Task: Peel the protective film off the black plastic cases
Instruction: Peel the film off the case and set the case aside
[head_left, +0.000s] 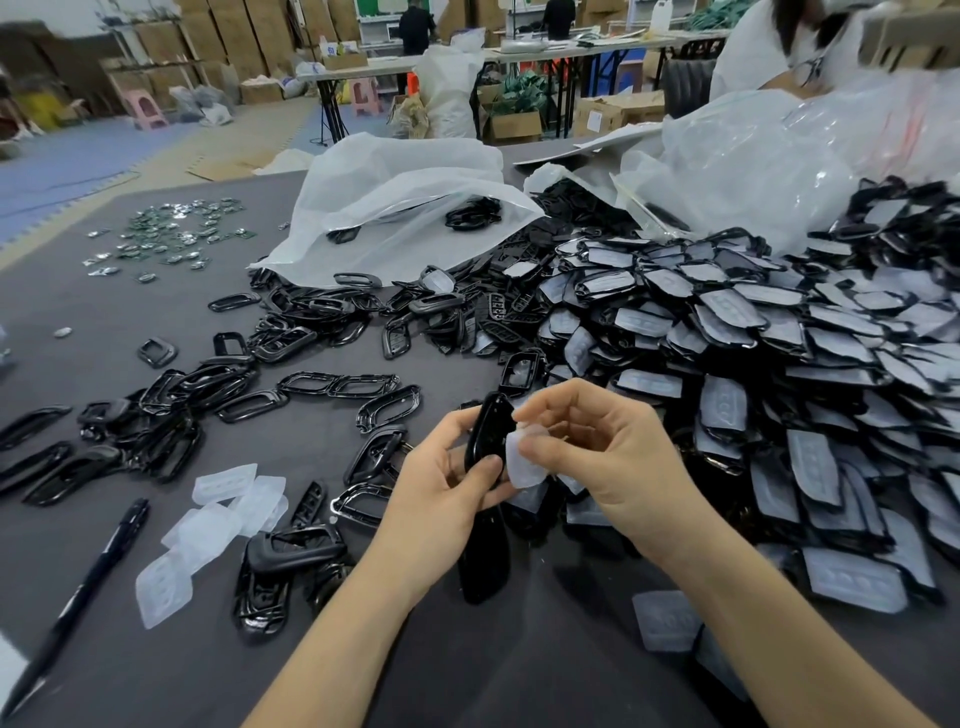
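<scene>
Above the worktop (208, 675), my left hand (441, 488) grips the black case (488, 431) upright. The fingers (550, 408) of my right hand (613, 457) pinch the film (524, 460) just right of it, so I'd pull rightward.

Logging one held case (488, 431), one pinched film (522, 460), one pen (78, 598), roughly five peeled films (223, 514) lying left; piled cases (727, 338) defying counting.

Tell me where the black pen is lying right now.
In the head view the black pen lies diagonally on the grey table at the lower left, just left of the loose peeled films.
</scene>
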